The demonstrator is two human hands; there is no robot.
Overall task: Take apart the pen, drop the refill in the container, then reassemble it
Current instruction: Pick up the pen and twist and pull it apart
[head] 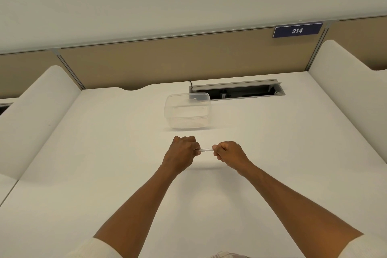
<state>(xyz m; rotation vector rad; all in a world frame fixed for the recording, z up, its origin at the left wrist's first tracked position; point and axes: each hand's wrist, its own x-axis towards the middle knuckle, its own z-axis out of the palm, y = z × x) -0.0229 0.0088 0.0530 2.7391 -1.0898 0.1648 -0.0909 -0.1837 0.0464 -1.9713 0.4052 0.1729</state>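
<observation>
A white pen [205,150] with small dark print lies level between my two hands, a little above the white desk. My left hand [181,153] is closed around its left end and my right hand [229,154] is closed around its right end, so only the short middle stretch of the barrel shows. Both pen ends are hidden inside my fists. A clear plastic container [187,111] stands open on the desk just beyond my hands, with nothing visible inside it.
Behind the container an open cable tray [237,90] is sunk into the desk [104,163], with a black cable beside it. Tan partition panels close off the back, carrying a blue sign reading 214 [297,30]. White curved dividers rise at the left and right.
</observation>
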